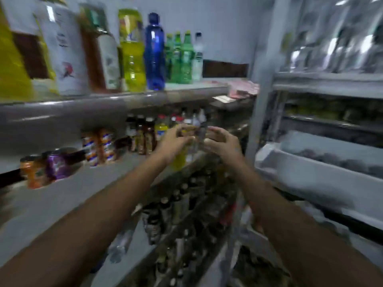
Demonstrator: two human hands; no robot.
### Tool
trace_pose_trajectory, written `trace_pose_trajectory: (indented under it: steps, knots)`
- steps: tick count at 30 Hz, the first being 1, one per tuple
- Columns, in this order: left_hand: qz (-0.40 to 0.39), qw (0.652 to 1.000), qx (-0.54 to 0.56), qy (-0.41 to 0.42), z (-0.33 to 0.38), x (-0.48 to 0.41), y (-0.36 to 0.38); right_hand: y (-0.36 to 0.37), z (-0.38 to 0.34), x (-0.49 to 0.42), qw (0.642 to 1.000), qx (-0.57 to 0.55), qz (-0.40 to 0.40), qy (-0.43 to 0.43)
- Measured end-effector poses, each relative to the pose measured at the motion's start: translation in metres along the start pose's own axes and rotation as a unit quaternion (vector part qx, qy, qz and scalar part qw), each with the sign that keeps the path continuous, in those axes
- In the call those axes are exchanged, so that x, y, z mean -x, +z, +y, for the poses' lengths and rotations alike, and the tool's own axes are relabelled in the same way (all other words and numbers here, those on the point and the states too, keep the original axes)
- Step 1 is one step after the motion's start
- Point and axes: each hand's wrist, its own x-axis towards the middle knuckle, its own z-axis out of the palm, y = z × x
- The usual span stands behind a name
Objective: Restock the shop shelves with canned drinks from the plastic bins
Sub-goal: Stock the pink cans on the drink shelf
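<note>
Canned drinks [99, 146] stand along the left of the middle shelf [83, 189], while both hands reach towards its far end among crowded bottles [143, 135]. The left hand [176, 139] curls its fingers above a yellow bottle [181, 160] and the right hand [221, 141] bends its fingers close beside, but blur hides whether either grasps anything. The likely risk is a wrist or knuckle toppling the tightly packed bottles, sending one off the shelf edge onto the rows below.
</note>
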Motion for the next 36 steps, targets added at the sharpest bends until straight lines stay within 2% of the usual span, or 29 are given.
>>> trace_pose_trajectory:
  steps: [7,10,15,19,22,27,30,33,36]
  knots:
    - [-0.146,0.987,0.039,0.049,0.056,-0.026,0.177,-0.198,-0.015,0.023,0.989,0.056,0.136,0.014]
    - [-0.195,0.977,0.027,0.077,0.079,-0.026,0.236,-0.261,-0.022,0.034,0.982,0.036,0.181,0.027]
    - [-0.241,0.964,0.050,0.100,0.106,-0.034,0.310,-0.343,-0.025,0.040,0.963,0.091,0.253,0.013]
    - [-0.249,0.961,0.050,0.108,0.116,-0.053,0.351,-0.380,-0.026,0.033,0.954,0.137,0.267,0.021]
    - [-0.256,0.958,0.031,0.122,0.117,-0.067,0.371,-0.395,-0.022,0.022,0.958,0.117,0.263,0.015]
    - [-0.257,0.961,0.013,0.101,0.111,-0.086,0.391,-0.408,-0.016,0.006,0.961,0.124,0.247,0.024]
    - [-0.253,0.964,-0.011,0.075,0.104,-0.097,0.398,-0.415,-0.015,-0.010,0.973,0.053,0.223,0.030]
    - [-0.258,0.964,-0.045,0.052,0.097,-0.106,0.402,-0.428,-0.012,-0.024,0.964,0.079,0.254,-0.005]
    - [-0.254,0.962,-0.077,0.062,0.093,-0.118,0.409,-0.420,-0.009,-0.026,0.975,0.060,0.212,0.014]
